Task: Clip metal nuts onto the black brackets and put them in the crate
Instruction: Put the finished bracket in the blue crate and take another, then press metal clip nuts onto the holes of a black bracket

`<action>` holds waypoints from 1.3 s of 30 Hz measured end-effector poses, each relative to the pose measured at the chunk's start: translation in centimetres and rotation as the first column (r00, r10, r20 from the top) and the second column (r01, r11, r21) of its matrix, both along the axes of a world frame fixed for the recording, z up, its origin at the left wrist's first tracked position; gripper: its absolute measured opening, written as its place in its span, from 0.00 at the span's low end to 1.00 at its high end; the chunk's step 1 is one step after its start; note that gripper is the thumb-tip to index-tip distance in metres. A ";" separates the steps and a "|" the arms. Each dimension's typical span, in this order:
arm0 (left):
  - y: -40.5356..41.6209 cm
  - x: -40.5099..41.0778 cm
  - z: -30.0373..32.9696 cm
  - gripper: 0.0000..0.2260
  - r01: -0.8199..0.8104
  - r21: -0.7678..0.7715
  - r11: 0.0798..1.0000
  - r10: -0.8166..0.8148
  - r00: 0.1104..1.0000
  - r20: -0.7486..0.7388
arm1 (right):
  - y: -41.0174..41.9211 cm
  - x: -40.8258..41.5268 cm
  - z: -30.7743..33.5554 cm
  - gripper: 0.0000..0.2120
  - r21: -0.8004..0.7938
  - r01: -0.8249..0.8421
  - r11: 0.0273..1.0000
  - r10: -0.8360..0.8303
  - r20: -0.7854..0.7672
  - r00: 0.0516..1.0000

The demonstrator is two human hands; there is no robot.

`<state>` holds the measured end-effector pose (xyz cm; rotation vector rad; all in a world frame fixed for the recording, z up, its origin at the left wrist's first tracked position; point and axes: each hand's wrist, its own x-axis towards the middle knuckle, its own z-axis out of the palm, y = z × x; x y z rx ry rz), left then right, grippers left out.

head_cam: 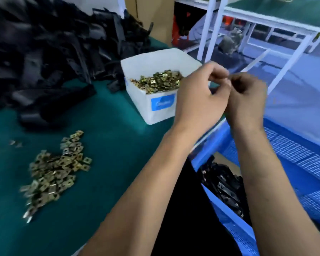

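Observation:
My left hand (198,97) and my right hand (248,98) meet in the air to the right of the white box, over the crate's near rim. Both have curled fingers, with the fingertips pressed together. My right hand grips a small dark piece, apparently a black bracket (236,83), mostly hidden in its fingers. My left hand pinches something tiny and blurred against it, apparently a metal nut (228,76). Loose metal nuts (55,170) lie heaped on the green table. A blue crate (292,154) at lower right holds finished black brackets (224,183).
A white box (155,108) full of brass-coloured nuts (159,81) stands left of my hands. A big pile of black brackets (44,52) covers the table's far left. White shelf frames (211,28) and a cardboard carton (151,13) stand behind.

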<state>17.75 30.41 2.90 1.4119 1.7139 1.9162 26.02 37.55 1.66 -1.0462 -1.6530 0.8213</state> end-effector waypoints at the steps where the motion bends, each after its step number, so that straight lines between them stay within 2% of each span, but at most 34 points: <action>1: -2.0 -2.3 0.7 0.04 -0.066 0.041 0.997 0.065 0.998 0.017 | -1.7 -2.8 1.0 0.06 0.045 -0.073 0.996 0.073 0.001 0.997; 3: -5.7 -6.0 1.4 0.04 -0.206 0.094 0.974 0.201 0.978 0.058 | -5.0 -7.6 2.3 0.07 0.117 -0.207 0.971 0.206 0.019 0.978; 5: -10.1 -10.0 1.2 0.05 -0.408 0.119 0.905 0.402 0.913 0.069 | -9.4 -12.9 2.7 0.07 0.148 -0.368 0.918 0.363 0.055 0.930; 9: -18.8 -16.7 -0.8 0.07 -0.732 0.082 0.676 0.719 0.680 0.144 | -18.2 -21.7 2.0 0.08 0.120 -0.659 0.743 0.631 0.201 0.749; 11: -23.1 -19.4 -2.2 0.05 -0.827 0.019 0.562 0.818 0.559 0.133 | -22.0 -25.2 1.0 0.09 0.103 -0.752 0.651 0.683 0.352 0.640; 14: -28.8 -22.5 -4.6 0.03 -0.899 -0.103 0.426 0.904 0.428 0.003 | -26.5 -29.3 -0.6 0.10 0.145 -0.815 0.561 0.630 0.564 0.534; 16: -31.6 -24.0 -5.9 0.03 -0.916 -0.181 0.358 0.922 0.377 -0.089 | -28.1 -31.4 -1.5 0.11 0.268 -0.790 0.552 0.458 0.694 0.556; 18: -33.1 -24.7 -6.7 0.03 -0.922 -0.226 0.316 0.938 0.340 -0.075 | -28.4 -32.6 -1.8 0.15 0.360 -0.695 0.623 0.273 0.732 0.624; 21: -33.5 -25.4 -6.9 0.03 -0.928 -0.223 0.298 0.955 0.291 0.062 | -27.1 -33.7 -2.1 0.26 0.359 -0.550 0.754 0.172 0.701 0.693; 23: -33.2 -25.6 -6.9 0.02 -0.925 -0.230 0.301 0.953 0.287 0.093 | -25.9 -33.9 -2.5 0.31 0.289 -0.521 0.803 0.183 0.713 0.677; 26: -32.9 -25.7 -6.9 0.02 -0.914 -0.236 0.331 0.944 0.319 0.088 | -24.4 -33.9 -3.1 0.32 0.243 -0.574 0.782 0.213 0.761 0.613; 29: -32.8 -25.8 -7.0 0.03 -0.901 -0.245 0.358 0.934 0.348 0.085 | -23.3 -33.7 -2.9 0.33 0.252 -0.657 0.711 0.333 0.702 0.629; 32: -32.6 -25.8 -7.0 0.03 -0.881 -0.271 0.387 0.922 0.377 0.088 | -22.3 -33.4 -2.8 0.27 0.210 -0.771 0.601 0.505 0.648 0.570; 35: -32.6 -25.8 -7.0 0.02 -0.870 -0.283 0.404 0.914 0.396 0.087 | -21.8 -33.3 -3.1 0.18 0.200 -0.838 0.508 0.582 0.637 0.505; 37: -32.6 -25.8 -7.0 0.02 -0.865 -0.284 0.413 0.910 0.403 0.094 | -21.6 -33.2 -3.2 0.10 0.239 -0.838 0.492 0.612 0.589 0.527; 39: -32.5 -25.7 -7.0 0.02 -0.863 -0.282 0.419 0.907 0.408 0.102 | -21.3 -33.0 -3.0 0.05 0.327 -0.796 0.509 0.637 0.479 0.604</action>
